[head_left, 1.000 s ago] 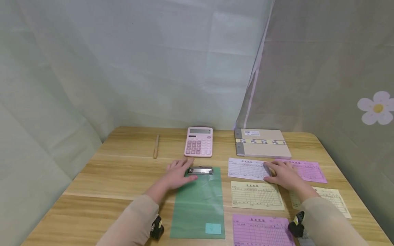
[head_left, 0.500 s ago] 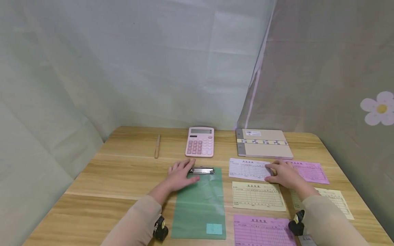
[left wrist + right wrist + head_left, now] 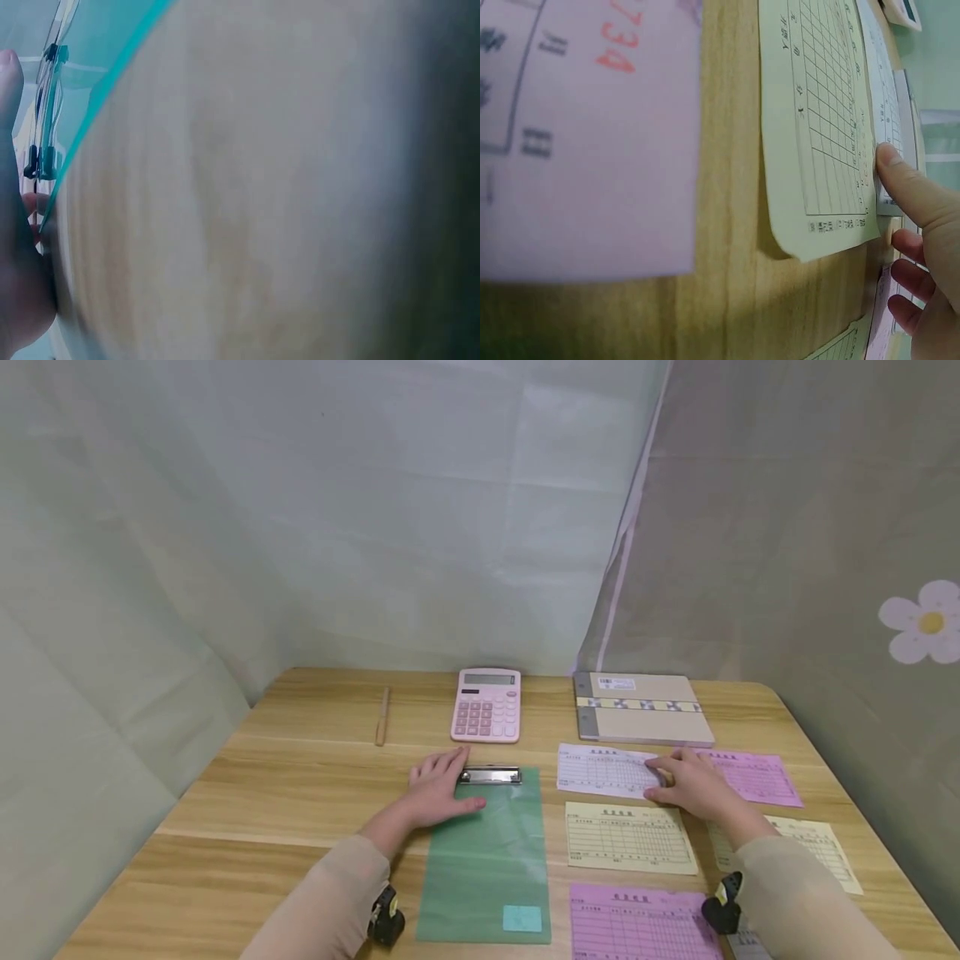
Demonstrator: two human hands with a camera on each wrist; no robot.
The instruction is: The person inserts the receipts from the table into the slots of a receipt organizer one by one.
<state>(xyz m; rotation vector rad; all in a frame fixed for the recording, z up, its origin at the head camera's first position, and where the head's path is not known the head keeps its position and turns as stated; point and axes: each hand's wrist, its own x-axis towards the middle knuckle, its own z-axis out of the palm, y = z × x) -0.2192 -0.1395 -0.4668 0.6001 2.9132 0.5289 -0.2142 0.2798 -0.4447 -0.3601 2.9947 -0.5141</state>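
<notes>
- Left hand: at the top left corner of the clipboard, fingers loosely extended, thumb set wide and lying over the board just below the clip. Index tip near the calculator.
- Right hand: at the right end of the white slip, thumb and index spread apart, other fingers bent loosely; cannot tell if the paper is pinched.
- White slip: flat, behind the left yellow slip, in front of the notebook.
- Right of it, partly under the hand's outline: upper violet slip.
- Clipboard: flat, left of the slips (blue label at its lower right).
- Stick: left of calculator.
</notes>
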